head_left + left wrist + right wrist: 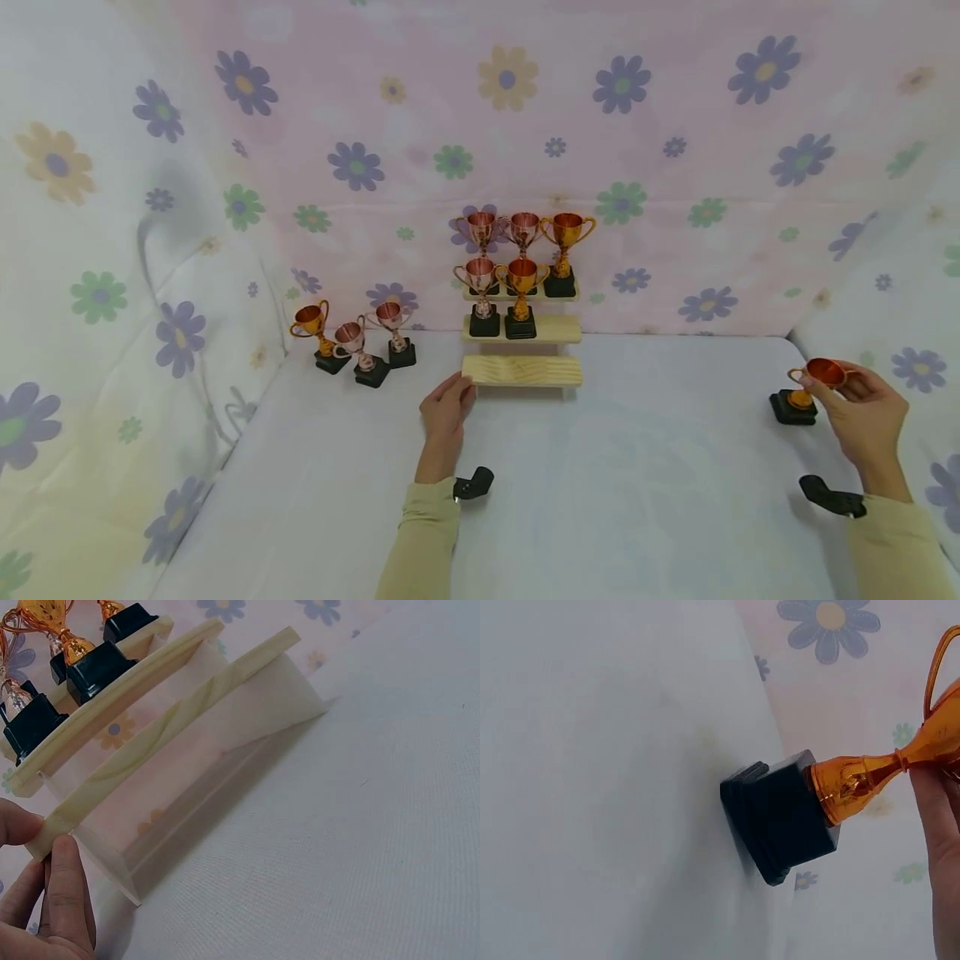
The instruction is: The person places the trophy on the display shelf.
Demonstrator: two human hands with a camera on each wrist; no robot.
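My right hand [870,412] grips a gold trophy cup [801,398] by its bowl at the right of the table. Its black base [780,817] shows in the right wrist view, close to the white cloth; I cannot tell whether it touches. My left hand [446,408] pinches the left end of the lowest plank [521,371] of a three-step wooden display stand, thumb above and fingers beneath. On the middle step stand a rose-gold trophy [483,321] and a gold trophy [521,323]. Two rose-gold trophies and a gold one [561,279] occupy the top step.
Left of the stand, on the table [600,500], are a gold trophy [330,363] and two rose-gold trophies, one nearer [371,372] and one farther back [402,353]. Flowered cloth [675,250] hangs behind and at both sides.
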